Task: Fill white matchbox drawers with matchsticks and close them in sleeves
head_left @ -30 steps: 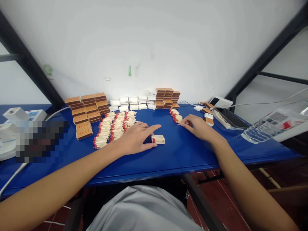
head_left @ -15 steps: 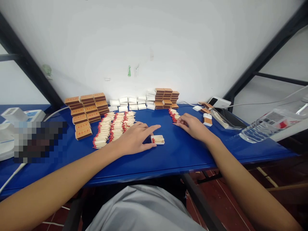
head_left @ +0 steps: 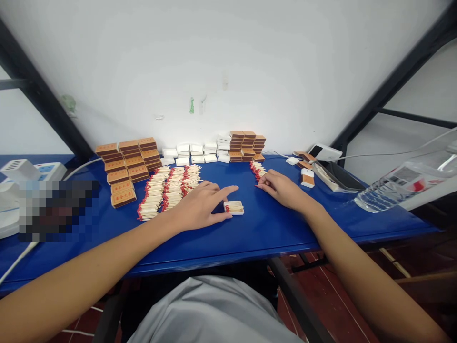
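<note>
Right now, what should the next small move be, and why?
I'd suggest the right hand bring a match from the small match pile to the open tray. The pile's near end lies right by that hand's fingers, while the tray, already holding some matches, sits between the two hands, close to the left hand.

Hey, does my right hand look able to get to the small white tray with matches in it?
Probably yes: only bare blue tabletop shows between the right hand and the white tray. The left hand crowds its left end, leaving the right side uncovered.
</note>
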Demonstrator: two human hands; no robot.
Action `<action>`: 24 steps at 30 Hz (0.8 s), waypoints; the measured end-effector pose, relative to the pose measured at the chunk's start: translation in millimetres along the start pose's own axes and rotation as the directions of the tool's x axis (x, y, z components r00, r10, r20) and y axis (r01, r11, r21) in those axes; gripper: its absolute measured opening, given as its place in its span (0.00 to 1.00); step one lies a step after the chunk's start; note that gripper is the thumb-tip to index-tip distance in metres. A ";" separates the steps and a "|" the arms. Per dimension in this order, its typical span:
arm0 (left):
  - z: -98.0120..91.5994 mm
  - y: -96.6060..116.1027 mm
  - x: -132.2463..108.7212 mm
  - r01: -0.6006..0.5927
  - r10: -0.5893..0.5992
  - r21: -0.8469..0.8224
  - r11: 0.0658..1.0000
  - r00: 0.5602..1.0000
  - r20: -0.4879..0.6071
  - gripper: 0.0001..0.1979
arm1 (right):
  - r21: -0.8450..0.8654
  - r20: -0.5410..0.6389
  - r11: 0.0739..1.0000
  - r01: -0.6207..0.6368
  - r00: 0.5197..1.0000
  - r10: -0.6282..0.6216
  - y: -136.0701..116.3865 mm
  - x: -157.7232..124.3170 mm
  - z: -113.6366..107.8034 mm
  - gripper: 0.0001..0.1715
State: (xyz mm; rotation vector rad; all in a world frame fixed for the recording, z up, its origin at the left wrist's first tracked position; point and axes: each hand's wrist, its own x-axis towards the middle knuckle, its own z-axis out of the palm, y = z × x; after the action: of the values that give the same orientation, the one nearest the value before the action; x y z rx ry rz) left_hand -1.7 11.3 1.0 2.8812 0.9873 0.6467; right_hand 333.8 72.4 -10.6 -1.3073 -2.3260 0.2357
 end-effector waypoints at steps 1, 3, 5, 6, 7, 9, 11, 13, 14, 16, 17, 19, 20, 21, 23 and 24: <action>-0.1 0.2 -0.1 0.001 -0.001 0.001 1.000 1.000 0.000 0.34 | 0.004 0.001 1.000 -0.001 1.000 0.001 -4.9 -1.0 -1.3 0.16; -0.3 0.4 -0.3 0.003 -0.003 -0.003 1.000 1.000 0.002 0.33 | 0.010 -0.015 1.000 0.010 1.000 -0.010 -20.6 -4.4 -4.2 0.16; -0.3 0.4 -0.5 0.003 -0.003 -0.008 1.000 1.000 0.006 0.33 | 0.015 -0.038 0.999 0.035 0.999 -0.035 -43.2 -9.3 -6.1 0.16; -0.2 0.4 -0.6 0.003 -0.002 -0.008 1.000 1.000 0.010 0.33 | 0.020 -0.044 0.998 0.056 0.998 -0.055 -56.0 -12.0 -6.2 0.14; -0.3 0.4 -0.6 0.002 -0.002 -0.006 1.000 1.000 0.013 0.33 | 0.024 -0.035 0.997 0.079 0.996 -0.078 -68.9 -14.7 -5.5 0.13; -0.7 0.5 -0.4 0.004 -0.004 -0.001 1.000 1.000 0.015 0.32 | 0.008 0.009 0.991 0.132 0.991 -0.132 -92.9 -19.0 -1.8 0.10; -1.5 1.2 0.2 0.002 -0.002 0.003 1.000 1.000 0.010 0.32 | -0.039 0.032 0.981 0.188 0.982 -0.186 -111.6 -21.2 4.2 0.08; -2.5 2.2 1.0 -0.002 0.002 0.019 1.000 1.000 0.006 0.31 | -0.102 0.036 0.969 0.226 0.974 -0.224 -123.8 -21.6 10.8 0.08; -2.9 2.7 1.4 -0.004 0.004 0.032 0.999 1.000 0.006 0.31 | -0.131 0.037 0.963 0.237 0.972 -0.234 -127.7 -21.5 13.6 0.08; -3.3 3.3 1.9 -0.005 0.005 0.058 0.998 1.000 0.007 0.31 | -0.177 0.044 0.953 0.247 0.969 -0.243 -131.8 -21.1 16.5 0.08; -3.2 3.3 2.0 -0.004 0.004 0.063 0.998 1.000 0.007 0.31 | -0.191 0.044 0.949 0.251 0.968 -0.247 -131.7 -20.9 16.0 0.08; -2.4 2.7 1.7 -0.001 0.001 0.052 0.999 1.000 0.004 0.31 | -0.196 0.015 0.949 0.245 0.969 -0.247 -126.3 -19.9 9.9 0.09; -1.8 2.3 1.5 0.002 -0.002 0.039 0.999 1.000 0.002 0.31 | -0.188 -0.015 0.955 0.230 0.971 -0.237 -120.2 -18.7 4.5 0.09; -1.2 1.7 1.1 0.006 -0.006 0.023 1.000 1.000 0.002 0.32 | -0.175 -0.052 0.963 0.203 0.975 -0.215 -111.5 -17.0 -2.3 0.09; -0.2 0.8 0.3 0.012 -0.012 -0.002 1.000 1.000 0.004 0.33 | -0.147 -0.130 0.982 0.117 0.982 -0.137 -86.5 -12.0 -17.2 0.10; 0.0 0.5 0.0 0.012 -0.012 -0.010 1.000 1.000 0.007 0.33 | -0.141 -0.161 0.988 0.062 0.983 -0.085 -71.0 -9.1 -24.0 0.11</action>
State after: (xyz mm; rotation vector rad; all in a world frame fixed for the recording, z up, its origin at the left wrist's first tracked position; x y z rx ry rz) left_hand -1.4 10.9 1.0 2.8643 0.9968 0.6383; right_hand 294.8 25.2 33.5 -1.2493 -2.2754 -0.0551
